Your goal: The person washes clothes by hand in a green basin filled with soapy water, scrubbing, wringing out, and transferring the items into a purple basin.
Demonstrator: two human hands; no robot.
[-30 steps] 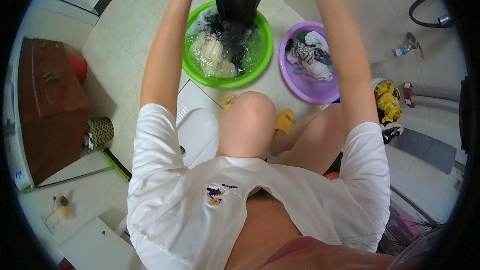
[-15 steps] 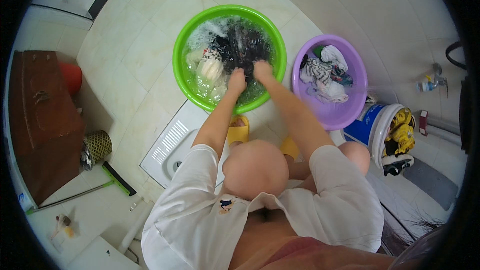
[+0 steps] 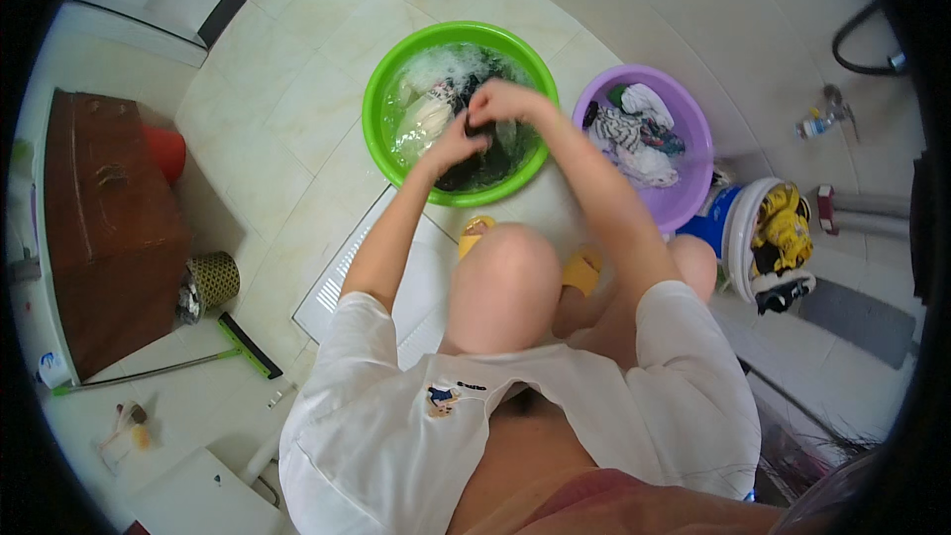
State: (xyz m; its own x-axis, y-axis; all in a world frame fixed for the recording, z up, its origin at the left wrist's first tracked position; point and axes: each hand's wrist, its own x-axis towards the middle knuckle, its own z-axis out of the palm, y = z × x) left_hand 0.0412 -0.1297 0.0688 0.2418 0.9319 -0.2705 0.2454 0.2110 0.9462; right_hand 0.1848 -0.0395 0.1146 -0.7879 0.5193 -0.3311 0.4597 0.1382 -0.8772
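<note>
A green basin (image 3: 374,129) holds foamy water and wet clothes. Over its middle, both hands are raised and close together, with a black garment (image 3: 485,160) hanging between them into the water. My right hand (image 3: 505,104) bends down from above with its fingers closed on the garment's upper part. My left hand (image 3: 456,147), slightly blurred and nearer to me, has its fingers curled round the same dark cloth. White or cream clothing (image 3: 426,121) floats at the basin's left side, beside the black garment.
A purple basin (image 3: 684,193) with several clothes stands to the right. Beyond it is a white-and-blue bucket (image 3: 738,238) with yellow and black items. A squat toilet (image 3: 347,272) lies below the green basin. At left are a brown cabinet (image 3: 114,238) and a squeegee (image 3: 248,345).
Both hands have risen from the water and come closer together, lifting part of the black garment. My right hand has turned over toward the left. The whole view has shifted slightly.
</note>
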